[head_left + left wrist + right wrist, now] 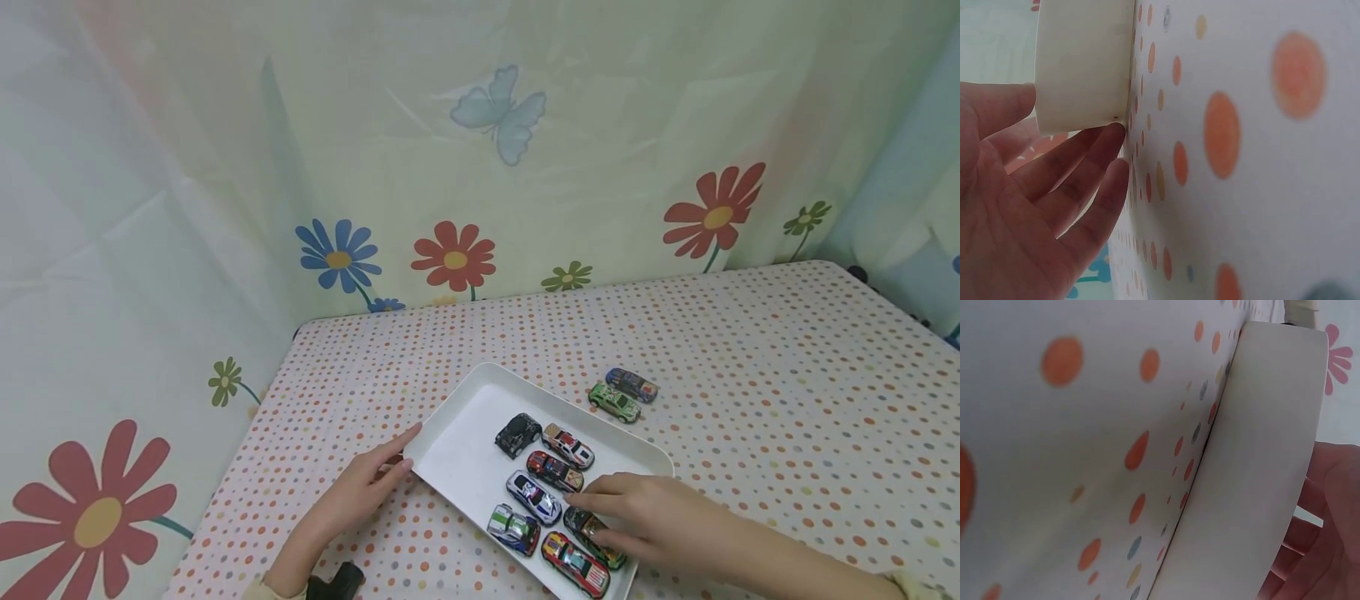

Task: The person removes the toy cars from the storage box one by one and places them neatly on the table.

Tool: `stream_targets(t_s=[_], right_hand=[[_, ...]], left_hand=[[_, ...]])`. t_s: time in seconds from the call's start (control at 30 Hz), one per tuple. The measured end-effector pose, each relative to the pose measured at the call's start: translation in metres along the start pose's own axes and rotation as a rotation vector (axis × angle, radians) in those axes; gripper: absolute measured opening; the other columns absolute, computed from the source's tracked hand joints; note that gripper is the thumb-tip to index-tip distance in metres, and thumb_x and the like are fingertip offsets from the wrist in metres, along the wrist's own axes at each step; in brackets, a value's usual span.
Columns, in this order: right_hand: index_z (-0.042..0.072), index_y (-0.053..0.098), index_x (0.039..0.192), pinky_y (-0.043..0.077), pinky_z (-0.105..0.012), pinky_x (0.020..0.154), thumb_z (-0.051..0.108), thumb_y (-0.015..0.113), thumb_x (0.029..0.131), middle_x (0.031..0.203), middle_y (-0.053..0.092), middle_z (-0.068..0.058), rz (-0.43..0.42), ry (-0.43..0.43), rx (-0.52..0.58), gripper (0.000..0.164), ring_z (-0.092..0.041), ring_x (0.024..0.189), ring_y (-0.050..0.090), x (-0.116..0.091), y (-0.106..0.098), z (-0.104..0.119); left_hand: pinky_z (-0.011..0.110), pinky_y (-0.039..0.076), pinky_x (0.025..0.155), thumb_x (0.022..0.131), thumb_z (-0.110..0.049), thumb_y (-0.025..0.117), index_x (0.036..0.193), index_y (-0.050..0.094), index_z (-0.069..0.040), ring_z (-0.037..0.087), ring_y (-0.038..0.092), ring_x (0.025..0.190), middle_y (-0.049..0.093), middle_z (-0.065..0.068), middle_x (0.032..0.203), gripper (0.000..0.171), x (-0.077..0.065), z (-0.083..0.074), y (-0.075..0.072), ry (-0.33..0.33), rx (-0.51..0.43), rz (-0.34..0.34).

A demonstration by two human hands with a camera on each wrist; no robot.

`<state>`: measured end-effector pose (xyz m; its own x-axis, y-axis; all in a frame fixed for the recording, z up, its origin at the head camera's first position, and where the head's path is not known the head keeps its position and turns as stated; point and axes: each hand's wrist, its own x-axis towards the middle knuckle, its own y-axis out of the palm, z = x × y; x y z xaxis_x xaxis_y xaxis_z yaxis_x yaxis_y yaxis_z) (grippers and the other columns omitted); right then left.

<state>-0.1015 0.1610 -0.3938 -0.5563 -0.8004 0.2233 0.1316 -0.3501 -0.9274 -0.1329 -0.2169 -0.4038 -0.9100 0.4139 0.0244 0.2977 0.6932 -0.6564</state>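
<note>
A white tray (465,408) lies aslant on the table with several toy cars inside. My left hand (367,487) touches the tray's left corner, its fingers fairly straight; in the left wrist view the fingertips meet the tray's outer wall (1085,62). Over the tray's right part, my right hand (637,517) pinches a dark green toy car (581,523) between thumb and fingers. Around it lie a red and yellow car (576,567), a white and blue car (534,497) and a green-striped car (513,530). In the right wrist view the tray wall hides the fingertips.
Further up the tray are a black car (517,435), a white and orange car (567,446) and a red and black car (555,472). Beyond the rim, a green car (614,402) and a dark blue car (632,384) stand on the dotted tablecloth (750,375).
</note>
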Motion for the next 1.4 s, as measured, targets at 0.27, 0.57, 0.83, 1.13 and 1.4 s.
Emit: stream_targets(t_s=[0.27,0.57,0.83,1.13,1.4], right_hand=[[0.013,0.064,0.121,0.051,-0.028,0.066,0.038,0.056,0.094,0.107,0.06,0.005,0.065,0.027,-0.007,0.039,-0.008,0.092,0.058,0.001,0.001,0.003],[0.014,0.067,0.118,0.05,-0.03,0.068,0.042,0.059,0.091,0.103,0.059,0.01,0.137,0.086,-0.008,0.04,-0.007,0.091,0.055,0.006,-0.002,0.007],[0.011,0.069,0.115,0.049,-0.029,0.066,0.042,0.064,0.087,0.098,0.059,0.011,0.22,0.159,0.05,0.042,-0.001,0.082,0.053,0.015,-0.007,0.011],[0.007,0.068,0.115,0.047,-0.025,0.061,0.022,0.072,0.083,0.096,0.06,0.002,0.286,0.219,0.109,0.036,0.001,0.075,0.05,0.019,-0.005,0.013],[0.008,0.07,0.111,0.048,-0.026,0.063,0.014,0.074,0.078,0.093,0.063,0.003,0.249,0.227,0.086,0.033,-0.002,0.076,0.054,0.019,-0.005,0.015]], left_hand=[[0.035,0.048,0.082,0.099,-0.023,0.049,0.145,0.036,-0.011,0.03,0.056,0.109,0.04,0.018,0.141,0.049,0.001,0.002,0.001,-0.003,0.0,0.002],[0.035,0.048,0.083,0.1,-0.024,0.048,0.145,0.036,-0.01,0.028,0.057,0.107,0.039,0.018,0.141,0.049,0.001,0.001,0.0,0.002,0.002,0.003],[0.034,0.048,0.081,0.1,-0.024,0.047,0.145,0.035,-0.01,0.027,0.058,0.106,0.04,0.018,0.14,0.049,0.001,0.001,0.0,-0.001,0.004,0.006],[0.033,0.049,0.08,0.1,-0.024,0.048,0.145,0.036,-0.01,0.028,0.058,0.105,0.043,0.019,0.138,0.049,0.0,0.001,0.001,-0.001,0.002,-0.001],[0.035,0.049,0.081,0.1,-0.024,0.048,0.145,0.037,-0.01,0.028,0.058,0.105,0.044,0.018,0.137,0.049,0.001,0.002,0.001,-0.004,0.012,-0.013]])
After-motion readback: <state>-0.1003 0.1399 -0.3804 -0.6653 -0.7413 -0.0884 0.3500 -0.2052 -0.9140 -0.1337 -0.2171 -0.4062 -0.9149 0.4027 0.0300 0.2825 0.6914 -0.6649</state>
